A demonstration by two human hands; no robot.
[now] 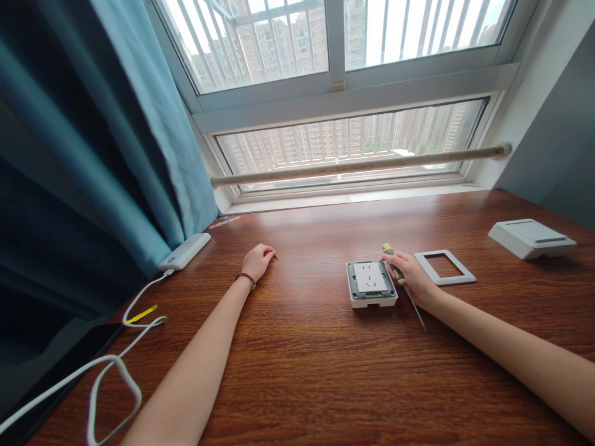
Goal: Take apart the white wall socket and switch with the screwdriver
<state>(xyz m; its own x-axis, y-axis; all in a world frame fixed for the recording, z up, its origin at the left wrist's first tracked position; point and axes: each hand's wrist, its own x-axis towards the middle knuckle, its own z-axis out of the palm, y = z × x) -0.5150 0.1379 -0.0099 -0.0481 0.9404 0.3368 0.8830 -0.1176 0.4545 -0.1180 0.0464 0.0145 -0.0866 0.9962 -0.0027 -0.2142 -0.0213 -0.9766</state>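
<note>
My right hand (411,275) is closed around a screwdriver (394,267) with a yellow and grey handle, its metal shaft slanting down toward me. Beside that hand, on its left, a wall socket (370,277) with a white face and grey frame sits in a white mounting box on the table. A white rectangular cover frame (445,267) lies flat just right of the hand. Further left, my left hand (260,260) pinches a small dark thin piece, perhaps a screw, between thumb and fingertips, low over the wood.
At the right stands a white switch box (531,238). A white power bank (185,253) with a white cable (134,297) and a yellow tie (142,314) lies by the blue curtain (139,124). The brown table (297,371) reaches the window, with a rail (362,166) across it.
</note>
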